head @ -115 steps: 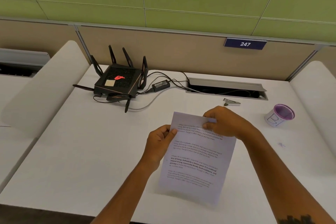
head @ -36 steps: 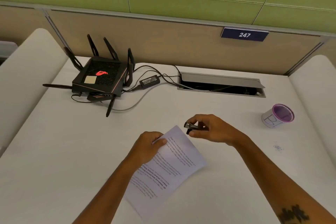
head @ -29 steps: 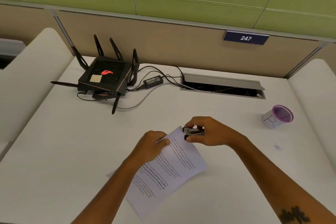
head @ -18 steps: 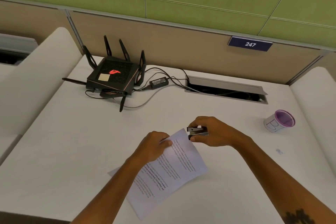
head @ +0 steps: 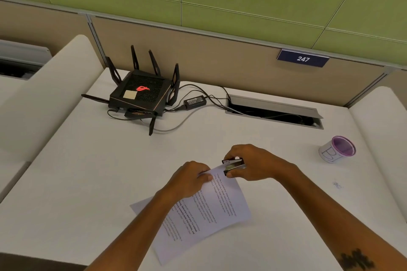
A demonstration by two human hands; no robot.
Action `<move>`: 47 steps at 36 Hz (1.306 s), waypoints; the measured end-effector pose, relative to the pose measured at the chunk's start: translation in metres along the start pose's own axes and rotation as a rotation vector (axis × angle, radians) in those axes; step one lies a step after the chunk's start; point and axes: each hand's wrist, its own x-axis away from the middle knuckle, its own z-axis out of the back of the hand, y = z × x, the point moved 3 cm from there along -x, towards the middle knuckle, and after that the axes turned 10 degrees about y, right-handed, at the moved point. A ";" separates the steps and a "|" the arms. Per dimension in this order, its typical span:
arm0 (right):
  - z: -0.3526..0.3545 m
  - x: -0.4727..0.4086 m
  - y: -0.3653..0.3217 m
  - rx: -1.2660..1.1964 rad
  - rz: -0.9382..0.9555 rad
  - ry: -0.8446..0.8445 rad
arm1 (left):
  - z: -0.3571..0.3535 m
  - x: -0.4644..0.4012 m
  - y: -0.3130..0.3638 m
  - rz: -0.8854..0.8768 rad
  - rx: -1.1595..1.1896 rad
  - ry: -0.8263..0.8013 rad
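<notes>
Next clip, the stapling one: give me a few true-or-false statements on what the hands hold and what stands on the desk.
1. The right hand grips a small stapler at the paper's far corner. True.
2. The left hand hangs free of the paper. False: it pinches the paper beside that corner.
3. The purple-rimmed cup stands left of the router. False: it stands far to the router's right.
4. The router's red logo is lit. True.
</notes>
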 end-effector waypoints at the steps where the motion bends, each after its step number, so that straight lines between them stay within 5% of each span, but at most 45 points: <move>1: 0.000 0.000 -0.001 0.015 0.006 -0.002 | 0.000 0.000 0.001 -0.007 -0.004 -0.003; 29: 0.009 0.007 -0.032 0.226 0.149 -0.003 | -0.003 -0.002 -0.002 -0.030 -0.026 -0.012; 47: 0.027 0.012 -0.046 0.245 0.214 0.037 | -0.021 -0.007 0.022 -0.084 0.224 0.013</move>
